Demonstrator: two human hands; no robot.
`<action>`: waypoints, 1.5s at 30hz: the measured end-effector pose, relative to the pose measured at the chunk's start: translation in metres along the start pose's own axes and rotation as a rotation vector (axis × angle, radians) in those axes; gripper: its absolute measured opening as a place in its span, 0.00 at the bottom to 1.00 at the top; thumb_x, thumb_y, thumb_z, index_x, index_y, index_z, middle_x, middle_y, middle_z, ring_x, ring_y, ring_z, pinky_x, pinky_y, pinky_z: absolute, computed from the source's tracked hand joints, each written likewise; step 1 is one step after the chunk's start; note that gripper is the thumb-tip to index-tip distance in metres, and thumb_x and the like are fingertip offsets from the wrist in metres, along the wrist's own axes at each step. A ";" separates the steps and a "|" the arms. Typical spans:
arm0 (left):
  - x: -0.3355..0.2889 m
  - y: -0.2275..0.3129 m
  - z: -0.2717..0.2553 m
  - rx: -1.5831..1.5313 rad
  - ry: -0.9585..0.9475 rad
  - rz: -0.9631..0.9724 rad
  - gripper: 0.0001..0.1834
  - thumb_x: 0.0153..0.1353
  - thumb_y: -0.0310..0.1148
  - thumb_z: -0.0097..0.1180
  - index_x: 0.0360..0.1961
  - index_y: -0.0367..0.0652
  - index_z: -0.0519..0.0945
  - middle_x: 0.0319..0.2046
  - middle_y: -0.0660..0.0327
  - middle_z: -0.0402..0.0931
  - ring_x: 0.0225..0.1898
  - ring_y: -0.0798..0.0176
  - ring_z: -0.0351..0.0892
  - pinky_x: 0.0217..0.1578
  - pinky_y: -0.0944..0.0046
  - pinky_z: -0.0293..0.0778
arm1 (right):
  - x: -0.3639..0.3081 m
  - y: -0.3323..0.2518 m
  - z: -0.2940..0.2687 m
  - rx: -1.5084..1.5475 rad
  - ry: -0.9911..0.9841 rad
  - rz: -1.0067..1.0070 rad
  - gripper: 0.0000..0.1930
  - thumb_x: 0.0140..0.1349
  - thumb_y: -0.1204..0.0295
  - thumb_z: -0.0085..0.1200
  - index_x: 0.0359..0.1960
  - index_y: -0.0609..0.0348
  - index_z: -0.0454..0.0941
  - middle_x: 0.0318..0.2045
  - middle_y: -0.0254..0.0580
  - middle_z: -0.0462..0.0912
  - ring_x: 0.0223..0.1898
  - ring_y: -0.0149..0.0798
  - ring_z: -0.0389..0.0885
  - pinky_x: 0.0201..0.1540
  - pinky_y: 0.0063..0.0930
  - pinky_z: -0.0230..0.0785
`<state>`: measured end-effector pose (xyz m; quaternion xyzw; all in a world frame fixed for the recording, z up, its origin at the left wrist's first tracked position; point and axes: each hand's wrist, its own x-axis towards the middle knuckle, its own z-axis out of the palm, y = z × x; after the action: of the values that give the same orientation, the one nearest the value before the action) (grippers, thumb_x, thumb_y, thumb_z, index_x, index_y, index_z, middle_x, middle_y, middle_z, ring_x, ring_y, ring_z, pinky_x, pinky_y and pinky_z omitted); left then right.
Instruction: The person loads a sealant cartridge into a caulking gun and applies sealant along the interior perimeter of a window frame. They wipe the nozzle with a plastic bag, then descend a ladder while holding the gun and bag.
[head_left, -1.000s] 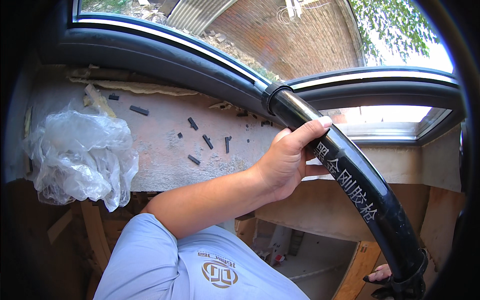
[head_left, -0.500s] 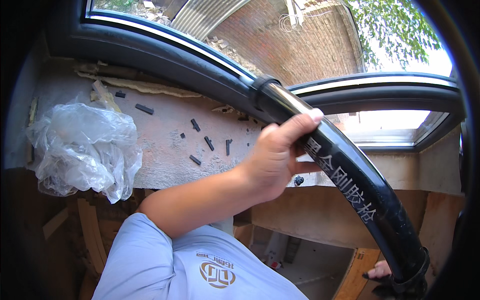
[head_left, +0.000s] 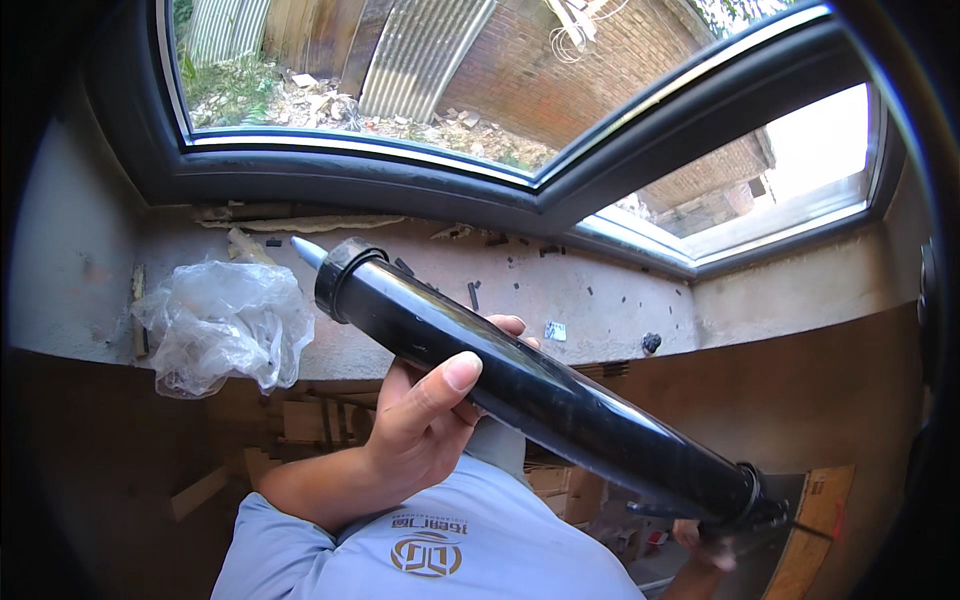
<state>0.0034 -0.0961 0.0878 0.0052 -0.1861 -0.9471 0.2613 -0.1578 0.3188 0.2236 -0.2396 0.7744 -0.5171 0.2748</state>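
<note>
Head view shows your left hand (head_left: 425, 425) wrapped from below around the middle of the black caulking gun (head_left: 540, 395), thumb laid up over the near face of the barrel and fingertips just showing over its far side; the grip is closed on the tube but looks light rather than clamped. Your right hand (head_left: 705, 545) is at the lower right, at the rear end of the gun by the handle, largely hidden by the barrel, so whether it is closed on the trigger cannot be determined. The gun runs diagonally: its pale nozzle (head_left: 307, 251) lies up and to the left of your left hand, well clear of the fingers, and the rear cap lies down and to the right, toward your right hand. Risks noted: the barrel is smooth and glossy, and a loose hold at mid-length could let it rotate or slide, swinging the nozzle off line. The nozzle tip sits near the crumpled clear plastic bag (head_left: 222, 325) lying on the concrete sill (head_left: 600, 295) to the left of your left hand; a drift that way could snag or smear it. Small dark fragments scattered on the sill beyond your fingers could foul any bead laid along the dark window frame (head_left: 400, 190).
</note>
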 end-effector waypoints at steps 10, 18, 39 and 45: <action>-0.039 -0.032 -0.006 0.086 0.147 -0.102 0.36 0.65 0.39 0.61 0.67 0.27 0.65 0.58 0.43 0.76 0.65 0.55 0.76 0.62 0.59 0.78 | 0.004 0.110 0.027 0.360 -0.211 0.042 0.39 0.61 0.50 0.71 0.67 0.62 0.72 0.12 0.28 0.68 0.11 0.26 0.64 0.17 0.24 0.61; -0.055 -0.045 -0.023 0.090 0.189 -0.153 0.33 0.69 0.42 0.60 0.68 0.31 0.70 0.59 0.49 0.77 0.62 0.59 0.75 0.68 0.56 0.68 | 0.008 0.156 0.024 0.424 -0.254 -0.022 0.35 0.63 0.51 0.70 0.62 0.64 0.74 0.12 0.26 0.64 0.11 0.25 0.62 0.16 0.21 0.55; -0.134 0.061 -0.140 1.738 0.985 0.936 0.20 0.64 0.36 0.69 0.53 0.36 0.82 0.38 0.59 0.77 0.38 0.59 0.78 0.41 0.61 0.77 | 0.030 0.134 0.035 0.366 -0.298 -0.064 0.22 0.62 0.50 0.69 0.35 0.57 0.77 0.12 0.29 0.65 0.12 0.27 0.63 0.15 0.24 0.56; -0.111 0.064 -0.158 1.780 1.139 0.792 0.31 0.54 0.40 0.77 0.57 0.37 0.82 0.44 0.58 0.74 0.49 0.52 0.74 0.55 0.53 0.72 | 0.027 0.098 0.046 0.266 -0.284 -0.003 0.17 0.67 0.59 0.65 0.39 0.60 0.76 0.13 0.30 0.65 0.12 0.27 0.63 0.14 0.22 0.57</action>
<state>0.1477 -0.1472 -0.0465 0.5617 -0.6372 -0.1875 0.4933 -0.1552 0.3046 0.1129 -0.2730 0.6524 -0.5762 0.4096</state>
